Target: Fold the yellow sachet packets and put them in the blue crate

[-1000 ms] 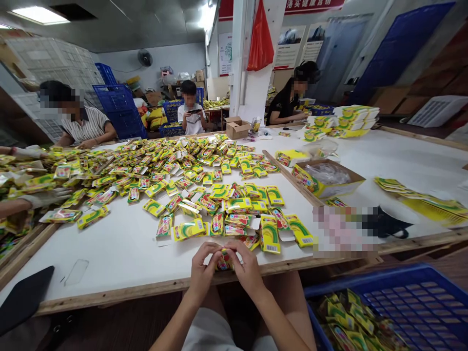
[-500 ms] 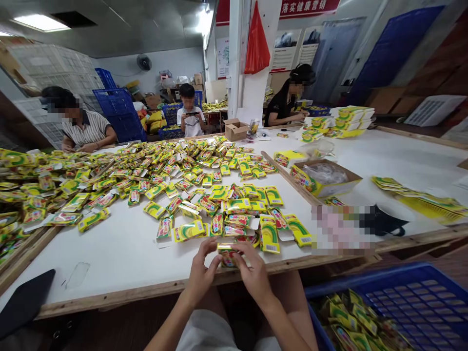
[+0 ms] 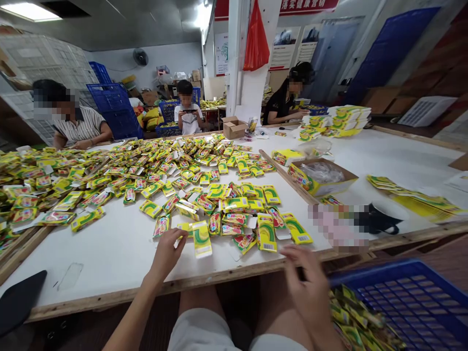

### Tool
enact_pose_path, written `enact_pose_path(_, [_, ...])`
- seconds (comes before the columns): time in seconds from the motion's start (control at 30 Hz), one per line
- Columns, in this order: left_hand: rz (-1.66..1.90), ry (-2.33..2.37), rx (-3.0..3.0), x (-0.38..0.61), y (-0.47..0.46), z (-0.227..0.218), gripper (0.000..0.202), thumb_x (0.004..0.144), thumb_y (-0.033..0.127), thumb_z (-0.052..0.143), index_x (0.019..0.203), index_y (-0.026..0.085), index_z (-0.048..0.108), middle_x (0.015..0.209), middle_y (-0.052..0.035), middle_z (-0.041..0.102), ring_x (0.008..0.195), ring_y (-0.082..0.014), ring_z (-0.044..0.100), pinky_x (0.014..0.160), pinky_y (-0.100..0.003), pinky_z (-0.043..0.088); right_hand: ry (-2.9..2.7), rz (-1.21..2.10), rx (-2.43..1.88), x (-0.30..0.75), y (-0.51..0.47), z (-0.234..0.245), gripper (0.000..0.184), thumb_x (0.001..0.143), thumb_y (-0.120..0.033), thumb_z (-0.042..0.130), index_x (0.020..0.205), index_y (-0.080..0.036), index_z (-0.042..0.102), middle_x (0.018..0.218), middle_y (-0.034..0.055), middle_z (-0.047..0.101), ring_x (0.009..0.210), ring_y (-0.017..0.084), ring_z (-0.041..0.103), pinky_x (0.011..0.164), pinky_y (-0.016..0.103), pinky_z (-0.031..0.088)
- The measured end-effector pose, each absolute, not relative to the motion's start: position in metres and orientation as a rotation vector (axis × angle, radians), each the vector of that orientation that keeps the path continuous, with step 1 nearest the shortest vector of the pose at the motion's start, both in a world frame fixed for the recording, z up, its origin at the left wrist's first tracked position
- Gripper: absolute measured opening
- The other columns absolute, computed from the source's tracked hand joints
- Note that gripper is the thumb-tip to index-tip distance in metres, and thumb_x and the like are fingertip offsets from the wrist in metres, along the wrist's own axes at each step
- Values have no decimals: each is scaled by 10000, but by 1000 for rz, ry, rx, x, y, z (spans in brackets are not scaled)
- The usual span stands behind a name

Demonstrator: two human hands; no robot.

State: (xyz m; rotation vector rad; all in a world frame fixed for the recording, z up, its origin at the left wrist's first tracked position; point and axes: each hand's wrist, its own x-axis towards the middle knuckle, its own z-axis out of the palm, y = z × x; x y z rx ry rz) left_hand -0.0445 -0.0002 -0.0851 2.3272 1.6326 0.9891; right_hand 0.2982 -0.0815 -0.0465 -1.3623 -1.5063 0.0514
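Observation:
My left hand is at the front of the pile, its thumb and fingers closed on the left end of a small yellow box. Right beside that, another yellow box with a green swirl overlaps it. My right hand hangs over the table's front edge, fingers loosely bent and apart, with no box visible in it. Close to its fingertips lie printed boxes, among them one yellow box and another with a barcode. Several have raised white end flaps.
A heap of small boxes spreads over the left side of the white table. A blue basket containing boxes stands low at right. An open carton, a wooden strip and flat yellow packaging lie rightward. Three people sit across.
My hands, together around one small box before, have parted. The left moved up-left to a box on the table; the right moved right, and the box they held is no longer between them.

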Motion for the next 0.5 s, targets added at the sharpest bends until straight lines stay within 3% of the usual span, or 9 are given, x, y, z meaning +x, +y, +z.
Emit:
enact_pose_path(0.07, [941,1535,2330,-32,-4,-85,371,797,82,470,1106,235,607,1144,-81,627,1080,-241,590,912,-408,485,-1623,294,-1276,261,-65,-59,175,864,-192,485,929,-247,637,990,78,624,977,244,579,847,385,480])
enact_pose_path(0.17, [780,1432,2445,-19,-8,-92,643,690,-44,447,1255,251,537,1437,-85,427,1341,-268,373,1053,-482,379,-1776,556,-1165,221,-47,-74,249,863,-119,435,942,-246,634,997,68,626,987,231,585,856,379,489])
enact_pose_path(0.27, [604,1354,2560,-16,-7,-97,675,712,-50,459,1284,302,523,1494,-43,375,1411,-278,249,1099,-543,281,-1787,642,-1137,207,-44,-86,279,855,-82,411,935,-235,631,967,63,632,964,228,593,849,384,490])
enact_pose_path(0.4, [618,1277,2593,-15,9,-92,518,798,92,549,1278,287,532,1387,-78,519,1316,-257,424,1097,-519,281,-1737,660,-1143,208,-47,-96,264,858,-107,429,958,-233,638,919,57,650,917,225,610,818,372,504])
enact_pose_path(0.5, [836,1263,2454,-5,14,-86,370,805,161,589,1162,254,618,1162,-93,667,1104,-259,594,974,-453,426,-1637,666,-1181,208,-47,-97,247,875,-158,456,1064,-232,598,989,68,655,911,220,621,814,365,517])
